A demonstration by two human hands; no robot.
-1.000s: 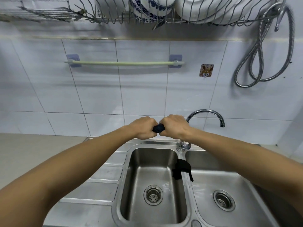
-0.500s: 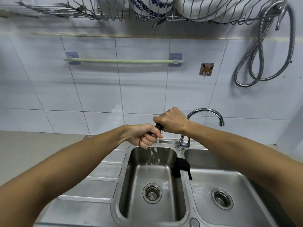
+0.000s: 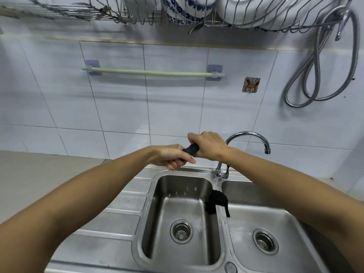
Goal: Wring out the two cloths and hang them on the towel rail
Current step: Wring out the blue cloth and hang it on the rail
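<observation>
A dark blue cloth is twisted into a tight roll above the left sink basin. My left hand grips its lower end and my right hand grips its upper end, fists nearly touching. Only a short piece of the cloth shows between them. A second dark cloth lies draped over the divider between the two basins. The pale green towel rail is bare on the tiled wall above.
A chrome tap curves over the right basin just right of my hands. A wire dish rack with bowls hangs overhead. A metal hose loops at the upper right. The ribbed drainboard lies left.
My hands have twisted the cloth in opposite ways, the right rising and the left dropping. Drops of water fell into the left basin half a second ago.
</observation>
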